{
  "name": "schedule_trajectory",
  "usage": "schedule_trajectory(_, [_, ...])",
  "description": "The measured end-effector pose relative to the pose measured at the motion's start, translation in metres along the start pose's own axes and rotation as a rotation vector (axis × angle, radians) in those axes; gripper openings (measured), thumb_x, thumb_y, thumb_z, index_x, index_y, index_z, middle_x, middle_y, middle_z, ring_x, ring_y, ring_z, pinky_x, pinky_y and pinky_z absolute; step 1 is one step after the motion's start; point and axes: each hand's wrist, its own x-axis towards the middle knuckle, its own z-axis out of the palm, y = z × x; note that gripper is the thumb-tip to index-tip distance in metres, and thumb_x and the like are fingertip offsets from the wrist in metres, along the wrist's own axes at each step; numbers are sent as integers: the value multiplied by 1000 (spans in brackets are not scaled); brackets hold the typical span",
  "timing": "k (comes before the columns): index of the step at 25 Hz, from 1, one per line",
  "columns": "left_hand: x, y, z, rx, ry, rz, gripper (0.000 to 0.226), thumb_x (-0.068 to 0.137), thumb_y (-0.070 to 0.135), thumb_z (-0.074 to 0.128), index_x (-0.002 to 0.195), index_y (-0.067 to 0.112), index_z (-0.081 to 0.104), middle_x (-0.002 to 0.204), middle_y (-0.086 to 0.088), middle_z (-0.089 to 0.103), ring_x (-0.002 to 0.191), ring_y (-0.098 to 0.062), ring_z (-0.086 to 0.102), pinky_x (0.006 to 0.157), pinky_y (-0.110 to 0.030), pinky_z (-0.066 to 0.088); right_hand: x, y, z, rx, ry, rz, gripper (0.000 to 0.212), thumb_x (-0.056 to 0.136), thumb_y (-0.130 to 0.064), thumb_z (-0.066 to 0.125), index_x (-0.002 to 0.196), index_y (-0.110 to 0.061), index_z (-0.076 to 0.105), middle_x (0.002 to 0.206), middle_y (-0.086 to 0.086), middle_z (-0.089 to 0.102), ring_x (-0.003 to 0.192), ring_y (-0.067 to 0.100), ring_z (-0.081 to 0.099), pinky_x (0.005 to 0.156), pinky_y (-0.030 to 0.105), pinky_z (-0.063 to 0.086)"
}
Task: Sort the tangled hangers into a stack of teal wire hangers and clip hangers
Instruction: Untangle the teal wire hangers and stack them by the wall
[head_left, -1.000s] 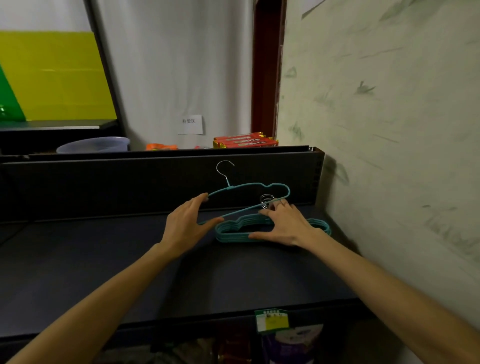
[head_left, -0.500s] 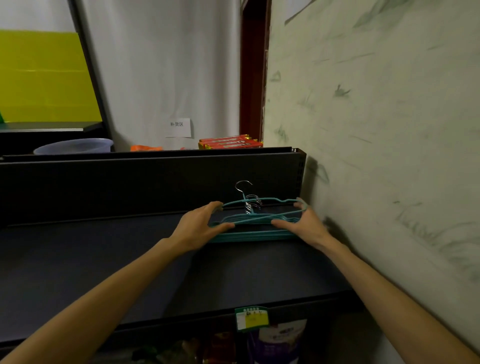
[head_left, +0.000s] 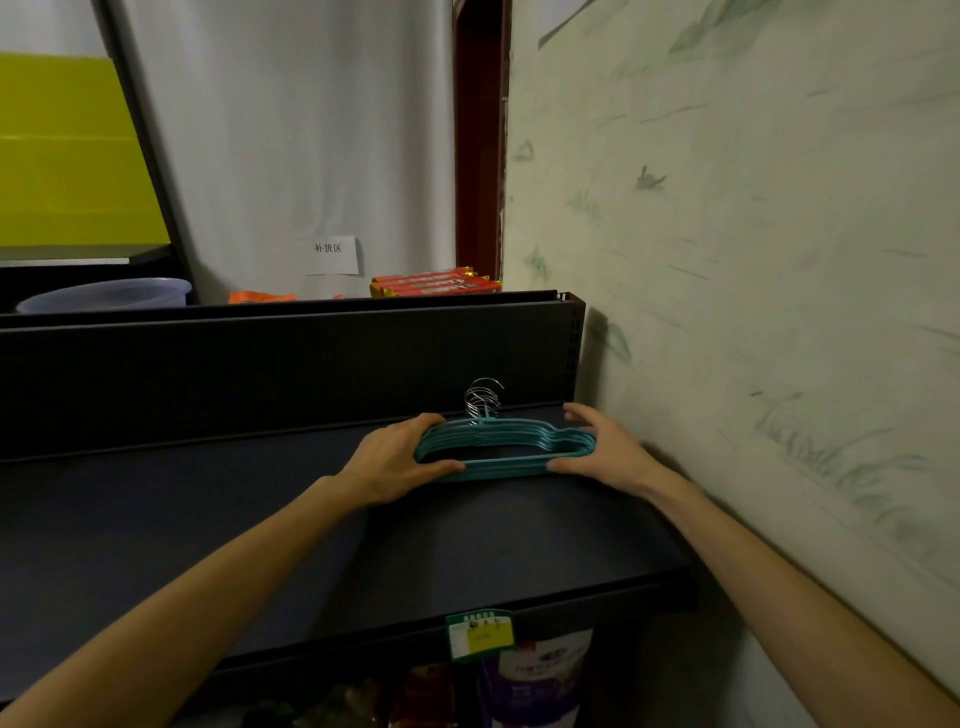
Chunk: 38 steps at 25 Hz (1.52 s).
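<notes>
A stack of several teal wire hangers (head_left: 501, 448) lies flat on the dark shelf (head_left: 260, 519), near its back right corner. Their silver hooks (head_left: 483, 397) bunch together and point up toward the shelf's back panel. My left hand (head_left: 392, 460) grips the stack's left end, thumb under and fingers over the top. My right hand (head_left: 605, 449) cups the right end, thumb at the front wire and fingers curved round the far side. No clip hangers are in view.
A tall dark back panel (head_left: 291, 364) closes the shelf behind the stack, and a pale wall (head_left: 753, 260) runs along the right. A green and yellow price tag (head_left: 480, 634) hangs on the shelf's front edge, with packaged goods (head_left: 540, 680) below.
The single teal hanger my left hand held above the pile now lies on it. Both hands have closed in on the ends, and the hangers are squared into one neat stack.
</notes>
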Motion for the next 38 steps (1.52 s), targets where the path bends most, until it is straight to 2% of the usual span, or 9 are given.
schedule_trajectory(7, [9,4,-12,56,-160,-128,100,67,90,55,142,25,43,126,7,62,103,-11,63,86,-32,56,16,-22,-17,-454,-166,-51,80,71,-38,88,140,-14,56,138,5,60,123,21,56,107,34,44])
schedule_trajectory(13, [23,5,-37,110,-408,-338,72,70,66,79,121,18,64,102,-1,66,88,-19,68,70,-37,63,32,-43,-18,-689,-244,-34,79,67,-39,91,136,-13,60,132,4,63,116,22,61,98,32,51])
schedule_trajectory(20, [24,12,-39,99,-394,-374,62,65,49,90,109,13,65,95,-5,66,80,-22,69,56,-36,63,43,-49,-14,-783,-347,9,82,67,-34,92,139,-14,57,134,5,61,118,24,59,99,34,51])
schedule_trajectory(24, [21,11,-39,174,-364,-332,61,69,60,83,106,15,65,85,1,64,71,-15,64,51,-28,54,49,-50,-15,-813,-372,35,82,66,-36,92,137,-15,59,131,3,63,115,22,60,97,32,51])
schedule_trajectory(27, [4,2,-33,268,-330,-241,83,76,82,58,133,22,56,116,2,64,98,-17,63,73,-31,52,40,-49,-13,-729,-380,73,97,71,-40,88,150,-13,40,150,7,47,133,26,48,110,35,41])
schedule_trajectory(28, [-5,-2,-29,230,-326,-246,94,77,88,47,148,25,42,142,0,52,122,-22,56,94,-38,50,33,-50,-10,-678,-350,77,105,72,-48,86,154,-13,31,157,8,39,140,27,40,115,37,36])
schedule_trajectory(30, [-30,-13,-28,159,-281,-267,101,81,91,26,160,31,12,168,0,12,152,-26,20,122,-50,21,18,-61,3,-652,-157,27,116,74,-71,71,159,-16,14,166,7,19,151,29,19,123,46,20])
schedule_trajectory(33, [-79,-45,-39,253,-198,-250,94,85,87,10,160,32,0,168,-1,-8,155,-23,-2,124,-54,-5,-1,-101,53,-727,93,-140,114,77,-89,36,161,-21,1,168,3,2,154,26,-6,122,52,-1])
schedule_trajectory(38, [-202,-136,-112,410,-103,-348,91,88,84,4,161,29,2,168,-4,-7,155,-24,-3,122,-55,-12,-12,-206,195,-651,133,-374,103,82,-86,9,160,-18,8,168,6,5,154,26,-11,123,53,-4])
